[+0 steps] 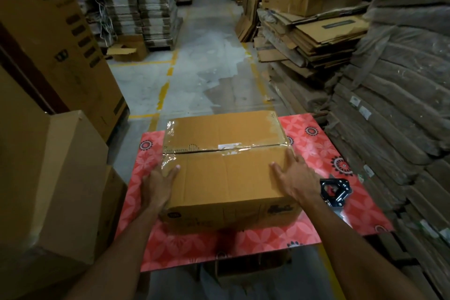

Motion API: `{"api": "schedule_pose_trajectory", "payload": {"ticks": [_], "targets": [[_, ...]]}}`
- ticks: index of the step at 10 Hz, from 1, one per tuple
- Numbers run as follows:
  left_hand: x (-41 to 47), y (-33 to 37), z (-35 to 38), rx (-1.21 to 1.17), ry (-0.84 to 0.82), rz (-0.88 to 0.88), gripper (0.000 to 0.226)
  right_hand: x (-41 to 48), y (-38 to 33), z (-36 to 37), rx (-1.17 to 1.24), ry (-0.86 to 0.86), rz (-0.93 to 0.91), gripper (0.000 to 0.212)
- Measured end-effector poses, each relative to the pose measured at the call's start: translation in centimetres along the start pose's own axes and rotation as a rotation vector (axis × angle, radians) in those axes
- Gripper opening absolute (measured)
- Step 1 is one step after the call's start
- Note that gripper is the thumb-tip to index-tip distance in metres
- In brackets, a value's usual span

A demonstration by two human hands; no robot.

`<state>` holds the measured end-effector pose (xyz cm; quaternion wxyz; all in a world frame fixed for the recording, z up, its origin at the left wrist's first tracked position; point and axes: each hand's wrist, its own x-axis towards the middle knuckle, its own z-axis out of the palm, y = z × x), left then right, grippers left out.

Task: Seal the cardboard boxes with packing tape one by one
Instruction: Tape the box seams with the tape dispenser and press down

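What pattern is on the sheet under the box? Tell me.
Sheet: red-pink, pale petal shapes, dark round medallions; head view.

Mid-bench (314, 139) taken up by the cardboard box (226, 175), with left grip (158, 185) flat against its left side and right grip (294, 178) flat on its near right corner. Free bench strip right of the box, partly blocked by the black tape dispenser (334, 190) just beside the right wrist. Narrower bare strip left of the box, hemmed in by stacked cartons (65, 178) close against the bench's left edge. Bare strip along the near edge too. Walled off on the right by flattened cardboard stacks (394, 117). Free above the box top. Beyond the far edge, unobstructed floor aisle (209, 73) between stacks.
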<state>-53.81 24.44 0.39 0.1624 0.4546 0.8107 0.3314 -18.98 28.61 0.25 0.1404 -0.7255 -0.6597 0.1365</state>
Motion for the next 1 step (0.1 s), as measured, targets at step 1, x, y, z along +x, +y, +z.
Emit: {"api": "schedule_pose_trajectory", "payload": {"ticks": [1], "targets": [[-0.03,0.05,0.16,-0.021,-0.055,-0.023,0.068,0.24,-0.51,-0.31,-0.018,-0.026,0.019,0.075]]}}
